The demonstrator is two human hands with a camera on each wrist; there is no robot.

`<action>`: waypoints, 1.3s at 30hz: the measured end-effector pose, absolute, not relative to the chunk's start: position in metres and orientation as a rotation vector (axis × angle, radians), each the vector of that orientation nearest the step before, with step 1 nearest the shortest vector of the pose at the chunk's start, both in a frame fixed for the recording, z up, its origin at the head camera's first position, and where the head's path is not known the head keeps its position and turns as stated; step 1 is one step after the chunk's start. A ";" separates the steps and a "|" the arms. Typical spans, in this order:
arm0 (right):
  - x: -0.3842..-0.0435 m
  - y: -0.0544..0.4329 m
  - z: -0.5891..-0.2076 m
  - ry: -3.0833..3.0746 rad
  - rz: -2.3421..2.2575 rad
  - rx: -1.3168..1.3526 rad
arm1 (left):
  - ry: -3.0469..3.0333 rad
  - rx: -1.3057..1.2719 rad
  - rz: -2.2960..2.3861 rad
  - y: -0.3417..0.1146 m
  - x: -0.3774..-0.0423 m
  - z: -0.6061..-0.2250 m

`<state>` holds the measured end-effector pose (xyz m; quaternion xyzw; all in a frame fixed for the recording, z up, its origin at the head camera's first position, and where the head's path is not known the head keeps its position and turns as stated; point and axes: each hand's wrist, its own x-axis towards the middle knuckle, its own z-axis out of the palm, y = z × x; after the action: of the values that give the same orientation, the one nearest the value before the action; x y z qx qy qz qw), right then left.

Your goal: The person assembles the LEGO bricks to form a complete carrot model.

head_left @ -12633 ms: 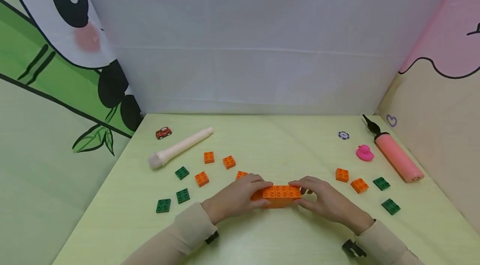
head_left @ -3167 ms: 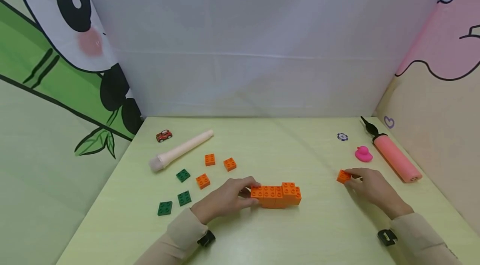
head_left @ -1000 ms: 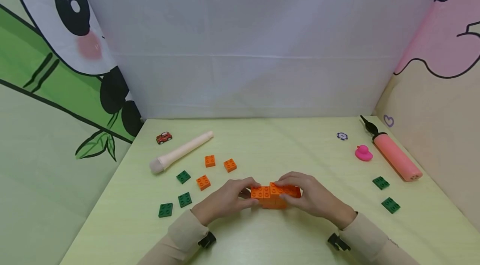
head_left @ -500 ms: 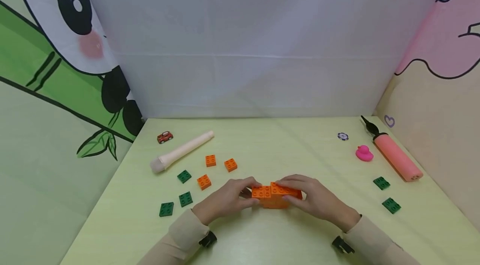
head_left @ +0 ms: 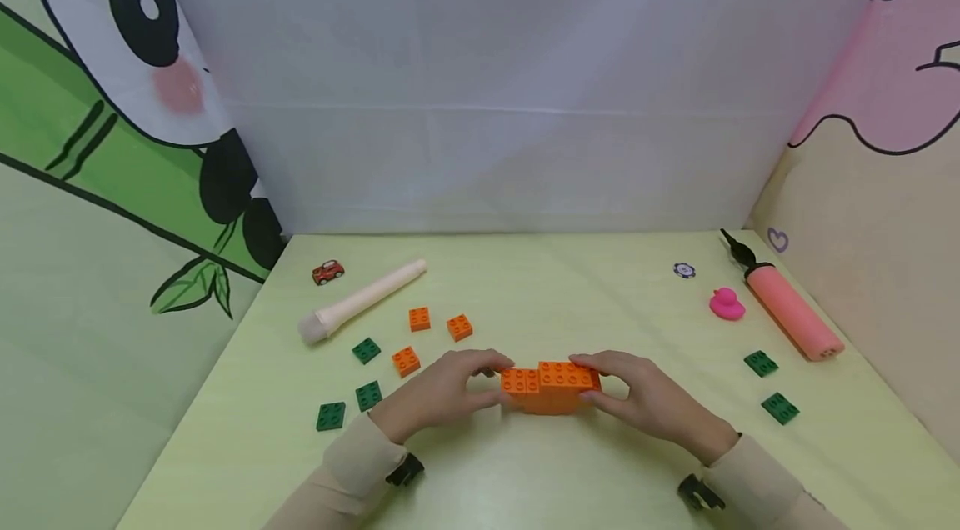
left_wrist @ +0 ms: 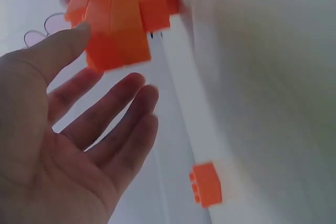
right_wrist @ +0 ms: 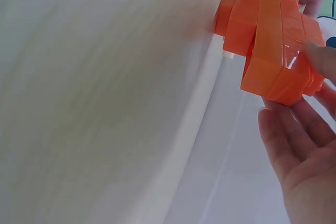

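Observation:
An assembly of orange toy building blocks (head_left: 543, 392) sits low over the front middle of the table in the head view, its right part one layer higher than its left. My left hand (head_left: 442, 392) holds its left end between thumb and index finger, the other fingers spread below in the left wrist view. At the opposite end my right hand (head_left: 648, 397) pinches it, thumb in front and index finger behind. From the right wrist view, the assembly (right_wrist: 275, 40) shows stepped sides, and my right thumb (right_wrist: 323, 61) lies against it.
Loose orange blocks (head_left: 406, 361) and green blocks (head_left: 331, 416) lie left of my hands. More green blocks (head_left: 780, 408) are at right, near a pink duck (head_left: 727, 305), a pink hand pump (head_left: 795, 309) and a poker chip (head_left: 684, 270). Farther back left are a toy microphone (head_left: 363, 301) and red car (head_left: 327, 272).
Loose orange blocks from the right have been added, raising the assembly's right part. In the last half second my right fingers have slid outward to its end, and my left hand has shifted slightly left.

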<state>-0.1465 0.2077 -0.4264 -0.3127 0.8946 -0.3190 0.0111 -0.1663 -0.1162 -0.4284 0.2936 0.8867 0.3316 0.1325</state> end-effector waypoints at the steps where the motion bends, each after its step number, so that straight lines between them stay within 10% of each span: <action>1: -0.147 0.208 -0.426 2.789 -0.990 -0.967 | 2.601 0.828 0.956 -0.121 -0.167 -0.427; 19: -0.146 0.210 -0.425 2.789 -0.975 -0.927 | 3.017 0.215 0.475 -0.184 -0.173 -0.416; 39: -0.149 0.207 -0.423 2.762 -0.993 -0.960 | 2.908 0.784 1.149 -0.154 -0.167 -0.420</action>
<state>-0.1488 0.2071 -0.4233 -0.3108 0.8940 -0.3216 0.0267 -0.1674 -0.1541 -0.4200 0.2429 0.9013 0.3563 -0.0410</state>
